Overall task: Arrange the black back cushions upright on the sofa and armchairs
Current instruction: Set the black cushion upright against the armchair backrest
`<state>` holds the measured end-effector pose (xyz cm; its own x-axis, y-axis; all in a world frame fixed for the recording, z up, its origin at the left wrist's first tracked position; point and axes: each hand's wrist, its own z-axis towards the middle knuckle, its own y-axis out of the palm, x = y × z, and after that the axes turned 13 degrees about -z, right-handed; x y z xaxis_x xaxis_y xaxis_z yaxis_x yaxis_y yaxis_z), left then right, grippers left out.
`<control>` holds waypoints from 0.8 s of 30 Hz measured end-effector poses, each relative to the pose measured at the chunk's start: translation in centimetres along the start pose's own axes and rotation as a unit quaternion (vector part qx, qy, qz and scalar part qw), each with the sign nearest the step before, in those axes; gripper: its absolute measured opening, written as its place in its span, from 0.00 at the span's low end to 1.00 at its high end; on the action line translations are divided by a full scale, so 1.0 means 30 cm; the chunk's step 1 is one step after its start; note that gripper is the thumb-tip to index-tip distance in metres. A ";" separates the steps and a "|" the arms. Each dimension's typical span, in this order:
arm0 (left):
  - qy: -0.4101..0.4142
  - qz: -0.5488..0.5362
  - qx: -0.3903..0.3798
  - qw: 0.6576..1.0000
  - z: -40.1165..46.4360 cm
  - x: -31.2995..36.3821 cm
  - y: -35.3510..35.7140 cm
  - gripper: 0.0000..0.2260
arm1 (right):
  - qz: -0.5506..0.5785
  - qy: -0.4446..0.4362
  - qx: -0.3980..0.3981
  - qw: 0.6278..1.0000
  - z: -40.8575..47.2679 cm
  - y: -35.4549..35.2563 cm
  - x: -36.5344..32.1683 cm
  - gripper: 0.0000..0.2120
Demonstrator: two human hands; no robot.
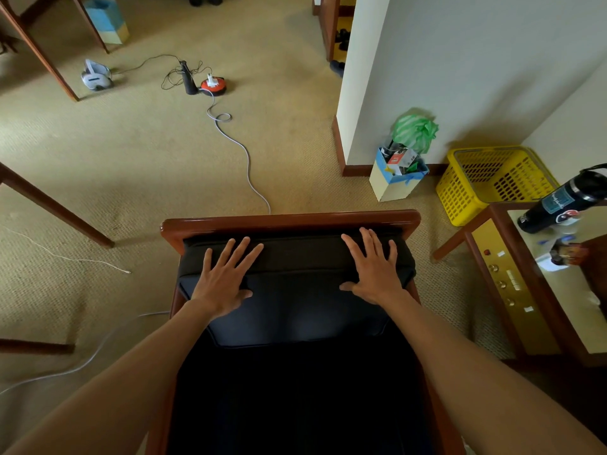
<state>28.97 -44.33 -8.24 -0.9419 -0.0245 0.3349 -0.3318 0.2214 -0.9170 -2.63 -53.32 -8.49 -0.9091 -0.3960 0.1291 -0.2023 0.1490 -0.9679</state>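
A black back cushion (295, 303) stands against the wooden back rail of an armchair (289, 221), seen from above. My left hand (226, 277) lies flat on the cushion's upper left part, fingers spread and straight. My right hand (372, 270) presses flat on its upper right part in the same way. Below the cushion the dark seat (295, 399) of the armchair fills the lower middle of the view.
A side table (492, 257) with a black bottle (558, 205) stands to the right. Behind the chair are a yellow basket (492, 178), a paper bin (394, 182) and a white wall corner (361, 93). A cable (243, 152) runs across the carpet. Wooden table legs (56, 208) stand to the left.
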 end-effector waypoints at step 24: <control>-0.063 0.002 -0.011 0.998 -0.026 -0.001 0.005 0.40 | -0.001 0.034 -0.048 0.998 -0.029 0.023 0.031 0.48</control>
<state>28.98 -43.54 -8.22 -0.9425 -0.1454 0.3010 -0.3290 0.2434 -0.9124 -3.93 -52.79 -8.84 -0.9306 -0.3348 0.1477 -0.2345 0.2358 -0.9431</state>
